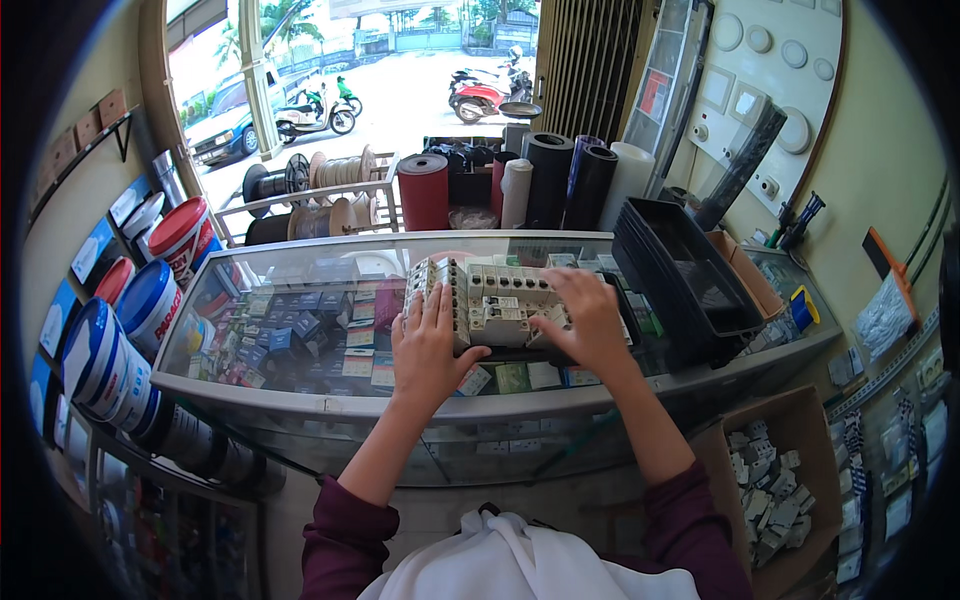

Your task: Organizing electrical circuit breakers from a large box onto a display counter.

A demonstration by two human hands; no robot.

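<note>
My left hand (pixel 427 352) lies palm down over the near part of a block of white miniature circuit breakers (pixel 448 271), thumb spread to the right. The breakers in that block stand side by side in tight columns. Over the right side of the group hovers my right hand (pixel 589 319), its thumb and fingers apart. Between the hands are a row of breakers with dark switches (pixel 508 279) and a few breakers in front of it (pixel 499 321). A black tray (pixel 634 319) shows at the right edge of the group. My palms hide some breakers.
The glass display counter (pixel 315 394) holds many small boxes. Stacked black trays (pixel 686 277) stand at its right. A cardboard box (pixel 814 480) of loose breakers sits below right. Paint buckets (pixel 112 364) line the left; rolls of sheeting (pixel 547 180) stand beyond the counter.
</note>
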